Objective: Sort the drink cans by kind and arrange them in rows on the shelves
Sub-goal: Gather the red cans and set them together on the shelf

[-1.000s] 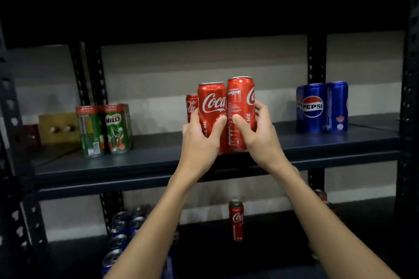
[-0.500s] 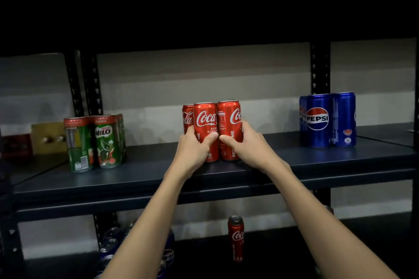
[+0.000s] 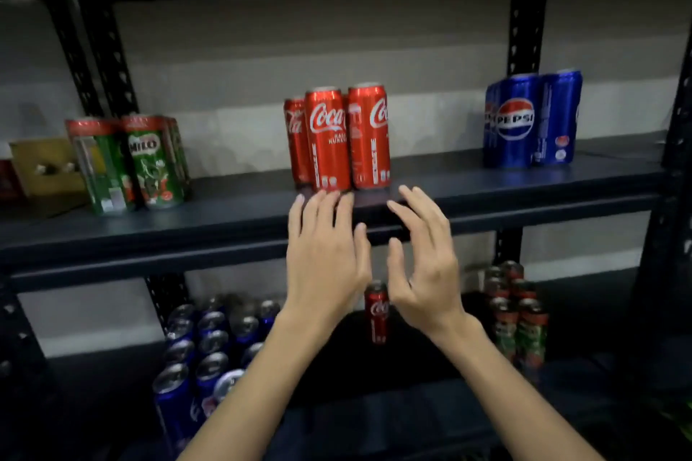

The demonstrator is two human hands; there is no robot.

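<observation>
Red cans (image 3: 339,138) stand grouped mid-shelf (image 3: 232,225); both hands, left (image 3: 325,254) and right (image 3: 425,266), empty with fingers spread; next, likely fetch the lone red can (image 3: 377,312) below.

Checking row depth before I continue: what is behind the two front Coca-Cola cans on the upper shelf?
One more Coca-Cola can shows behind the front pair, peeking out at their left. Whether more stand directly behind them is hidden by the pair itself. Both hands are off the cans.
</observation>
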